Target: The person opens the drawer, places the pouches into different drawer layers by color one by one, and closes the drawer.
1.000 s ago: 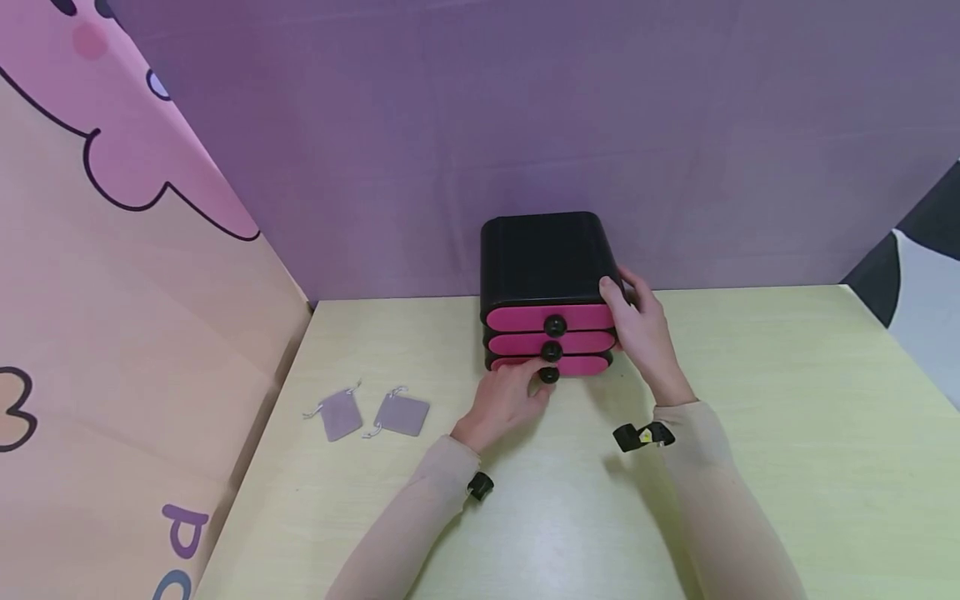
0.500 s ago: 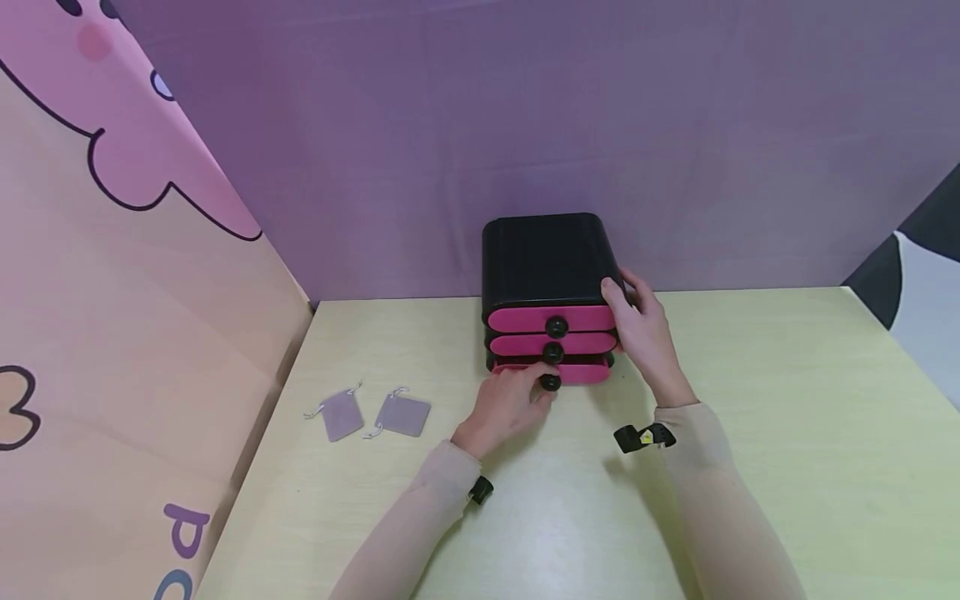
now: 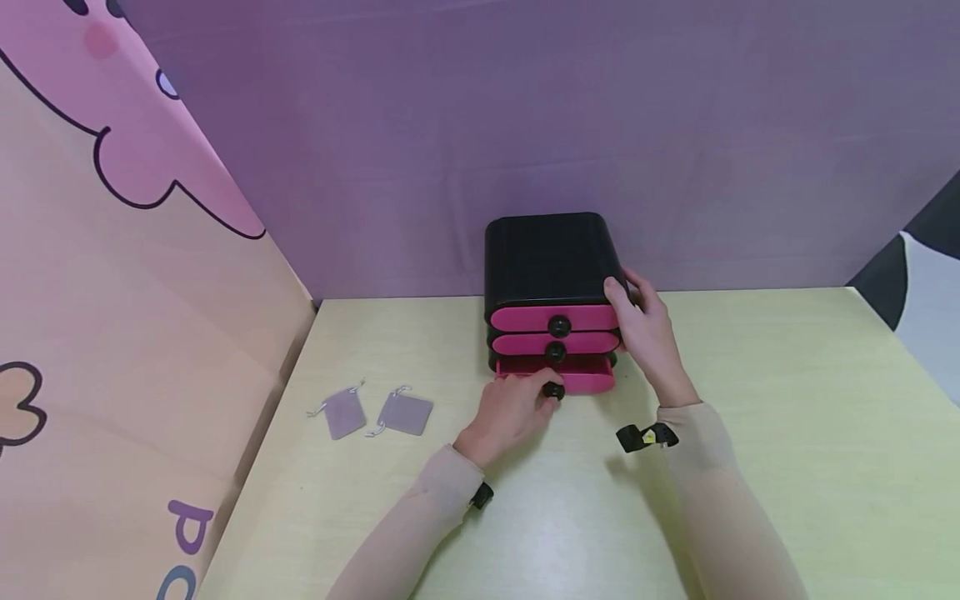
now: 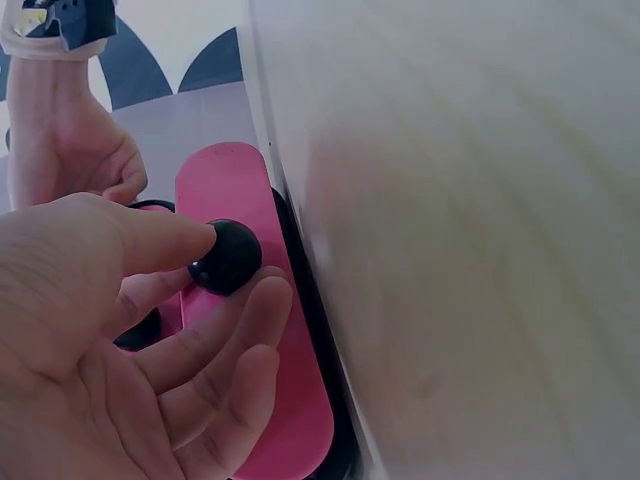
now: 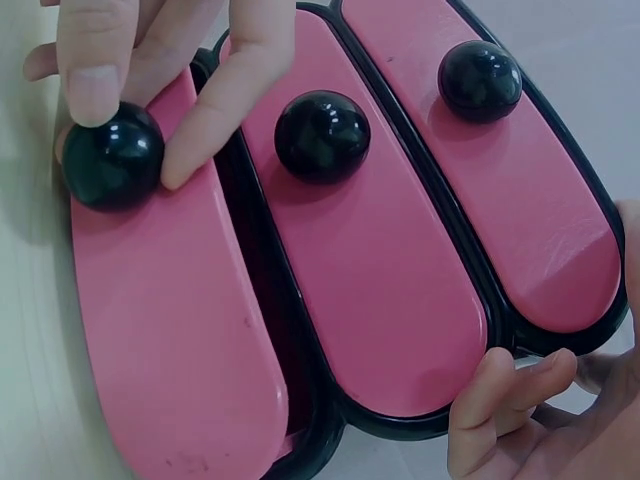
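A small black drawer cabinet with three pink drawers stands at the back of the table. Its bottom drawer is pulled partway out, and the part of its inside that shows is bare pink. My left hand pinches that drawer's round black knob between thumb and fingers. Along the cabinet's right side, my right hand grips the body, thumb at the top front edge. The middle drawer and the top drawer are closed, each with its own black knob.
Two small grey drawstring pouches, a left pouch and a right pouch, lie flat on the light wooden table, left of my left hand. A purple backdrop rises behind the cabinet, and a printed panel borders the left.
The bottom drawer has slid out toward me, drawn by my left hand on its knob. My right hand keeps its grip on the cabinet's side. The pouches lie where they were.
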The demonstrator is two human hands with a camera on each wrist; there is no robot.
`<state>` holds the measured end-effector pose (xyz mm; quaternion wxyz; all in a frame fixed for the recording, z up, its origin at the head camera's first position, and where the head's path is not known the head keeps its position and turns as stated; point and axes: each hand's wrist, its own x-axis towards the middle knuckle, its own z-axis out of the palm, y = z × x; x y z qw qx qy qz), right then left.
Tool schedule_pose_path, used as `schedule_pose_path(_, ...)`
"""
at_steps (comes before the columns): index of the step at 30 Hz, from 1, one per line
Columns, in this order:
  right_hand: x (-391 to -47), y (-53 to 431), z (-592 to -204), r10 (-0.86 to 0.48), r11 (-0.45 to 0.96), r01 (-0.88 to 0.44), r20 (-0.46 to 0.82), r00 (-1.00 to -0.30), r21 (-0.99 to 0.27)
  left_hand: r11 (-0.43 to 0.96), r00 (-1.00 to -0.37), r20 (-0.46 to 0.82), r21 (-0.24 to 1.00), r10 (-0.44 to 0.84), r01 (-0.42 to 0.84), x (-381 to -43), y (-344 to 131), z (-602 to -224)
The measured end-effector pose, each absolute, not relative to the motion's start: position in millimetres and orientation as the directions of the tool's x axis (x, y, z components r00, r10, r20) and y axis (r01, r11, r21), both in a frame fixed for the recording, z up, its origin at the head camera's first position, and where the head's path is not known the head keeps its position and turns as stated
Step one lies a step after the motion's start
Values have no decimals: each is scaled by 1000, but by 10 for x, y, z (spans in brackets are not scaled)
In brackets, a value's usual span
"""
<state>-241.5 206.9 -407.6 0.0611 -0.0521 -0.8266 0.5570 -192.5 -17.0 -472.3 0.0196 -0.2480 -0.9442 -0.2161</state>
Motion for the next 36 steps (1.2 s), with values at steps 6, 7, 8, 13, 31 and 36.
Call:
schedule_pose_path(6, -2396, 2054, -4082, 153, 379, 17, 45, -987, -925, 778, -864, 126, 386, 488, 496, -1848, -185, -4730)
schedule_pose_path(7, -2390, 2054, -4083, 154, 380, 18, 44, -987, -925, 776, -861, 123, 385, 493, 499, -1833, -187, -4734)
schedule_pose_path(8, -2385, 2053, -4084, 155, 380, 18, 45, -987, -925, 775, -859, 120, 384, 497, 502, -1821, -189, -4738)
schedule_pose_path(13, -2377, 2046, -4080, 150, 379, 10, 51, -987, -925, 775, -843, 148, 338, 516, 534, -1761, -201, -4734)
schedule_pose_path(31, -2376, 2062, -4079, 142, 371, 10, 46, -989, -928, 745, -789, 170, 261, 590, 613, -1586, -225, -4726)
schedule_pose_path(36, -2382, 2059, -4098, 136, 369, 3, 50, -989, -929, 742, -780, 193, 240, 596, 626, -1567, -225, -4748)
